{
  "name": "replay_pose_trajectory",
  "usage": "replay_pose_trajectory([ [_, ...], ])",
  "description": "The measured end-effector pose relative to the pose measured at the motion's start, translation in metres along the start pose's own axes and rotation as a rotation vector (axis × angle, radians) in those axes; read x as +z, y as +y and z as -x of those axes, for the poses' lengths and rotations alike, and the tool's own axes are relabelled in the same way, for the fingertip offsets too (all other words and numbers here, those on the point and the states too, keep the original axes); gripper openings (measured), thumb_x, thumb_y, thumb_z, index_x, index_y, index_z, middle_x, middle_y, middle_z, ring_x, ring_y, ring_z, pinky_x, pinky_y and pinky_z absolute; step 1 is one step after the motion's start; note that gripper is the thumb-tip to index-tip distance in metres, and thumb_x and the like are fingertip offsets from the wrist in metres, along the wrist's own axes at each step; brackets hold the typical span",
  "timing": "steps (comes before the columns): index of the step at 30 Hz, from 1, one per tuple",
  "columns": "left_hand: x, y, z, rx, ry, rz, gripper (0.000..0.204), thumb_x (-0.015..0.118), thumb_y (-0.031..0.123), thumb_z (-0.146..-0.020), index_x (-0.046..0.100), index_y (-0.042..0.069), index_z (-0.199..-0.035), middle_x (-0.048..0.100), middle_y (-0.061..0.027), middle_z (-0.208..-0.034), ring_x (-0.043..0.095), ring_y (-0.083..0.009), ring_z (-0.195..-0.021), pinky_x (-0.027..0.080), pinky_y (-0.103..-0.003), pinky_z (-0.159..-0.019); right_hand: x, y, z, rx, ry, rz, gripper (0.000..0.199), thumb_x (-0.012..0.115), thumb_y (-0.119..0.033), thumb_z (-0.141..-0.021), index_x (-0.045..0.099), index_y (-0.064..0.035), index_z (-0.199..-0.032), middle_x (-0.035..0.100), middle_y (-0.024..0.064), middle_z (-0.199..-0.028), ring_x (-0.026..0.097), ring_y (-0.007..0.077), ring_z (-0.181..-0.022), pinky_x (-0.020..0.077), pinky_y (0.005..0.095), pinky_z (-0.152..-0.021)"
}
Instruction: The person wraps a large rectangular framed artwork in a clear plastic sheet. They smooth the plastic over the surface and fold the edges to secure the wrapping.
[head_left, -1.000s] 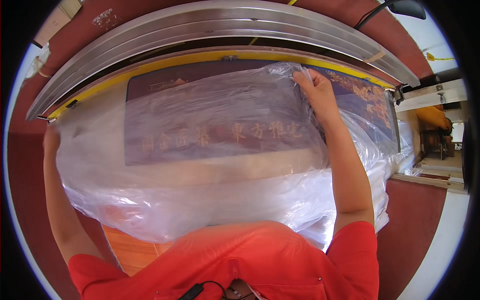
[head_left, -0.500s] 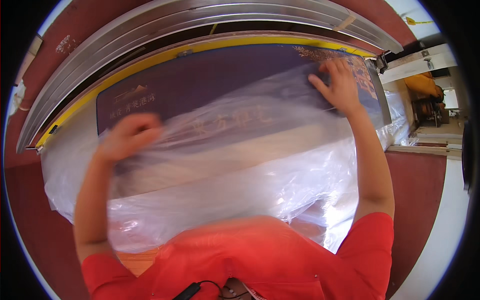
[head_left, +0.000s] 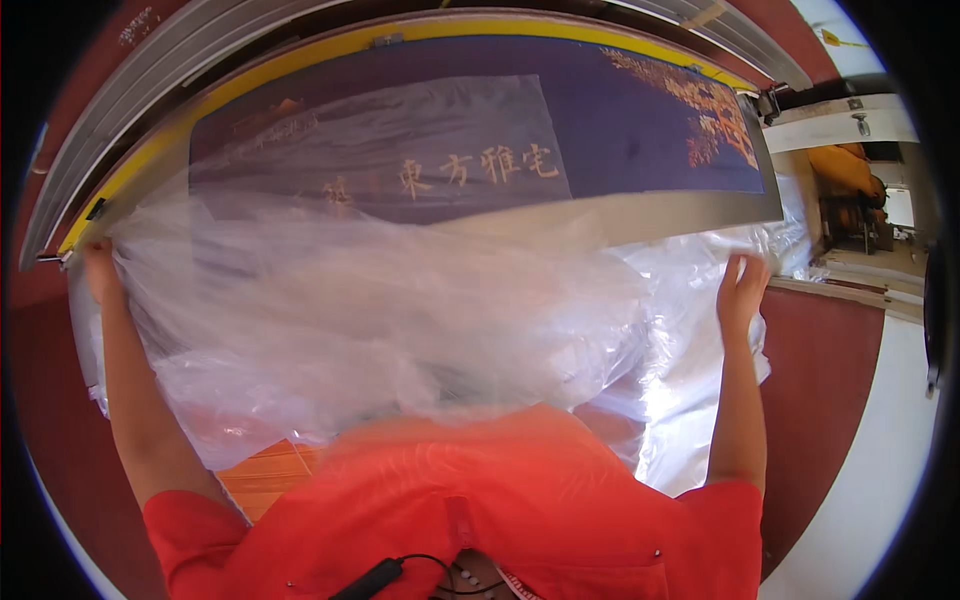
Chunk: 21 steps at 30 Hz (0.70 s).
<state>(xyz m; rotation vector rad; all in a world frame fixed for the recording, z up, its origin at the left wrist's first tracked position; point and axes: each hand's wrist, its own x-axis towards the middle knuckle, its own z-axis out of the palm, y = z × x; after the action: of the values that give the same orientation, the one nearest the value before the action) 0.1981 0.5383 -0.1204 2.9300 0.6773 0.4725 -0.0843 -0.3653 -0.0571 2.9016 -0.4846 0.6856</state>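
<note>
A clear plastic sheet (head_left: 400,300) billows in front of me, blurred by motion. Its upper part lies over the left portion of a dark blue printed panel (head_left: 640,130) with gold lettering and an orange tree pattern. At the far left, my left hand (head_left: 98,270) is closed on the sheet's edge, near the corner of the yellow frame. On the other side my right hand (head_left: 742,290) has its fingers pressed together at the sheet's right part, below the panel's lower right corner.
A yellow frame edge (head_left: 300,48) with small metal clips runs behind the panel, backed by a silver metal rail (head_left: 760,50). An orange surface (head_left: 265,475) shows below the plastic. At the right are a white beam (head_left: 840,125) and dark red floor (head_left: 820,370).
Both hands have come down and moved apart, the left further left. The plastic has been drawn toward me, uncovering the panel's right part. The view has shifted slightly.
</note>
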Motion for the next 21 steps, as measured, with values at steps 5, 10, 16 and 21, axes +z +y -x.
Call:
replay_pose_trajectory([
  [5, -0.008, 0.006, 0.001, 0.084, 0.025, 0.01, 0.043, 0.04, 0.038, -0.077, 0.048, -0.002, -0.093, 0.052, -0.0222, -0.097, 0.047, -0.0378, -0.094, 0.037, -0.042, -0.076, -0.014, -0.084, 0.136, 0.116, -1.051, -0.996, 0.043, 0.056, -0.02, -0.074, 0.044, -0.0017, -0.111, 0.052, 0.0104, -0.104, 0.05, 0.0254, -0.094, 0.0385, 0.0339, -0.082],
  [10, -0.023, 0.054, 0.02, -0.04, 0.021, -0.011, 0.041, 0.039, 0.04, -0.076, 0.05, 0.008, -0.098, 0.052, -0.0177, -0.101, 0.048, -0.0373, -0.095, 0.038, -0.043, -0.078, -0.006, -0.085, 0.136, 0.323, -0.889, -0.734, 0.02, 0.052, -0.017, -0.075, 0.054, 0.002, -0.08, 0.056, 0.0149, -0.081, 0.051, 0.0222, -0.081, 0.0391, 0.035, -0.073],
  [16, 0.002, 0.004, -0.004, 0.077, 0.023, 0.133, 0.034, 0.043, 0.039, -0.078, 0.05, 0.011, -0.095, 0.055, -0.0145, -0.094, 0.05, -0.0346, -0.091, 0.039, -0.04, -0.075, -0.054, -0.057, 0.061, 1.194, -0.187, -1.776, 0.029, 0.04, -0.034, -0.085, 0.05, -0.0076, -0.091, 0.055, 0.0034, -0.081, 0.053, 0.015, -0.081, 0.0413, 0.0321, -0.077],
  [21, -0.005, 0.03, 0.011, 0.187, 0.057, 0.179, 0.029, 0.044, 0.036, -0.081, 0.049, 0.01, -0.092, 0.055, -0.0153, -0.088, 0.051, -0.0356, -0.086, 0.04, -0.04, -0.071, -0.039, -0.071, 0.085, 1.183, -0.712, -2.086, 0.043, 0.037, -0.045, -0.083, 0.046, -0.0108, -0.108, 0.052, 0.0054, -0.103, 0.051, 0.0162, -0.089, 0.0432, 0.0345, -0.075],
])
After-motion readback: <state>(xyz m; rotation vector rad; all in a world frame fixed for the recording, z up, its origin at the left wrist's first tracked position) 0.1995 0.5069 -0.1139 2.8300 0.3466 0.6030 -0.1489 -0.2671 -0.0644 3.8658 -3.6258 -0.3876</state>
